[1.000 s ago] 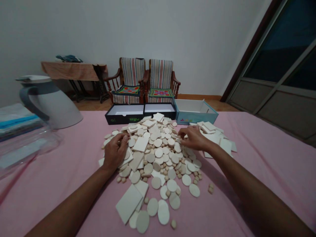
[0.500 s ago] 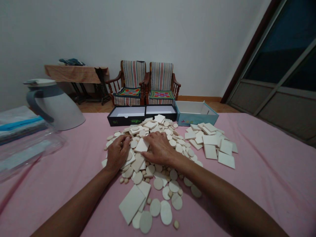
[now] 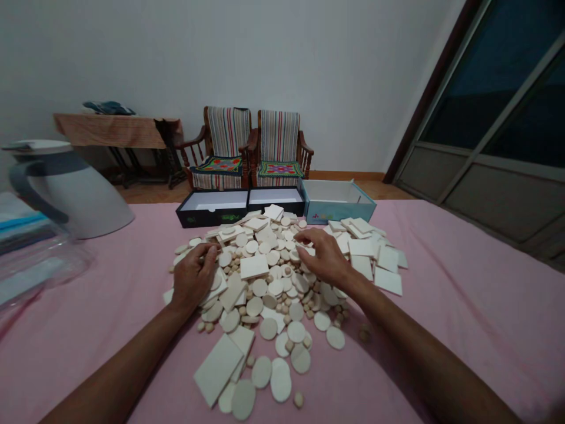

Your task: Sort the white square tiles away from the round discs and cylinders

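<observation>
A wide heap of pale wooden pieces [image 3: 255,267] lies on the pink cloth, mixing flat squares, round discs and small cube-like bits. At the heap's left side rests my left hand [image 3: 194,275], loosely cupped, its thumb a little apart from the curved fingers; nothing shows in its grasp, though some fingertips are hidden. Over the right part of the heap, my right hand [image 3: 329,257] is open, thumb and fingers apart, with nothing visible between them. One square piece lies flat between the hands. Nearest me are larger squares [image 3: 218,370] and several discs [image 3: 243,399].
Behind the heap stand two black trays [image 3: 212,218] and a light blue box [image 3: 339,212]. A separate pile of squares [image 3: 388,280] lies to the right. On the left are a grey-white jug [image 3: 90,197] and clear plastic packaging [image 3: 44,265].
My right hand has moved right, away from the square piece at the heap's middle, which now lies uncovered. My left hand stays at the heap's left side. The view has shifted slightly right.
</observation>
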The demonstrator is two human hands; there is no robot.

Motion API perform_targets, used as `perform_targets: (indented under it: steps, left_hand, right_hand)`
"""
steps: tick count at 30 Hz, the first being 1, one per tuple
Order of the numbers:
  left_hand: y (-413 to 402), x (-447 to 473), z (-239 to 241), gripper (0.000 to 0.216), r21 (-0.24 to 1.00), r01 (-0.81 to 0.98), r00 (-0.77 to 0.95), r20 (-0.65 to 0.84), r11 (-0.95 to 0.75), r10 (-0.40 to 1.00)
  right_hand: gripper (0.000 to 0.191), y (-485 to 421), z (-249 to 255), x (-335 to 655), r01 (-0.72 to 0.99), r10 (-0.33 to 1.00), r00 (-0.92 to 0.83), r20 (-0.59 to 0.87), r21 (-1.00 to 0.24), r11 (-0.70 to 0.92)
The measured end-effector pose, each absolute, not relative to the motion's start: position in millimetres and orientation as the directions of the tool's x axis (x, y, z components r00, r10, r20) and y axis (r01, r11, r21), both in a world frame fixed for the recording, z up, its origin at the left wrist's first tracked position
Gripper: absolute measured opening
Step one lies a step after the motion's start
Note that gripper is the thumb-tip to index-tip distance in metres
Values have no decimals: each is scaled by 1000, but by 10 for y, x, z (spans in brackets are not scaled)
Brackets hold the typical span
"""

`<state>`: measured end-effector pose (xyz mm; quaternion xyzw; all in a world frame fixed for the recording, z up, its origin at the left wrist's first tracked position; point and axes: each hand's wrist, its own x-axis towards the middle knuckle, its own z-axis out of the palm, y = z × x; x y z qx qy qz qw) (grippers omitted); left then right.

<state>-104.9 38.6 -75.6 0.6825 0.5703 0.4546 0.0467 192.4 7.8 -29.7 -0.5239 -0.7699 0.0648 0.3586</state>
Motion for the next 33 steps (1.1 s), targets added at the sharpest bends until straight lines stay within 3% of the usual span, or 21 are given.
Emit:
perform_targets:
  steps: [3,8,15,18,21,25,29,31,33]
  left_hand:
    - [381,-1043,-749,32,572,742,-62,576,-348,815]
    - [371,-1034,-752,32,561,755,-70,583,-338,810]
    - [348,-1050,-777,35,403,815,33,686,-417,727]
    - [343,-1055,-778,35,341,827,74,722,-447,688]
    - [349,-1056,-780,34,362,823,64,707,-438,704]
    - [362,-1056,-786,33,453,802,10,642,-390,767]
    - [364,-1045,-788,32,491,794,-24,616,-360,788]
    - [360,-1036,-783,33,504,786,-31,610,-358,792]
    - [355,-1028,-776,33,509,783,-35,610,-358,792]
  right_hand:
    - [24,15,-341,1867,714,859,-290,423,-502,488]
    - [41,-13,-339,1518,634,767,-534,354,-433,641]
    - [37,13,-357,1269,702,797,-520,308,-378,604]
    - [39,28,-380,1431,730,812,-428,397,-377,570]
    - [38,81,-353,1855,811,852,-213,479,-399,428]
    - [35,162,-337,2669,912,849,188,494,-409,36]
    - [45,168,-410,3218,853,711,501,494,-422,-307]
    - [47,159,-429,3247,842,676,526,516,-429,-328]
    - [43,142,-410,3115,875,730,432,529,-442,-198]
